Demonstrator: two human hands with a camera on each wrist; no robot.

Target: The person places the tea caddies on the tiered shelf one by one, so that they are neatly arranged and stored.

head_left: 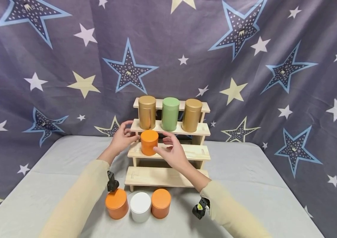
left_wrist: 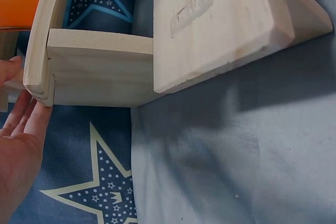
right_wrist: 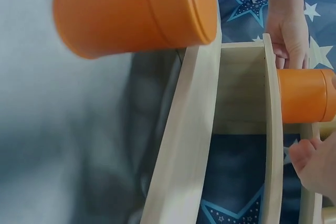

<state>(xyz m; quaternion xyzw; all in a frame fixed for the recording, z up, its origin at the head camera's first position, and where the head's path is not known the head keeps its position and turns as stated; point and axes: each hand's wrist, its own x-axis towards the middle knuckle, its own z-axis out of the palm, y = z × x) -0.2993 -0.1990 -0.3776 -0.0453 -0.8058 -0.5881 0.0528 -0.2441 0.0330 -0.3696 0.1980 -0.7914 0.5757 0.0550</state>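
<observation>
An orange tin (head_left: 149,142) with a lid stands upright on the left part of the second step of a wooden tiered shelf (head_left: 165,177). To its left is my left hand (head_left: 122,138), fingers loosely bent and thumb close to the tin's side; in the left wrist view its fingers (left_wrist: 38,121) lie at the end of a shelf board. My right hand (head_left: 172,152) is on the tin's right, thumb pointing at its lower side. In the right wrist view a small gap shows between the right thumb (right_wrist: 302,155) and the orange tin (right_wrist: 303,96). Neither hand visibly grips it.
On the third step stand a gold tin (head_left: 147,114), a green tin (head_left: 170,115) and another gold tin (head_left: 191,116). In front of the shelf are an orange tin (head_left: 117,205), a white tin (head_left: 140,206) and another orange tin (head_left: 161,203). A star-patterned curtain (head_left: 168,49) hangs behind.
</observation>
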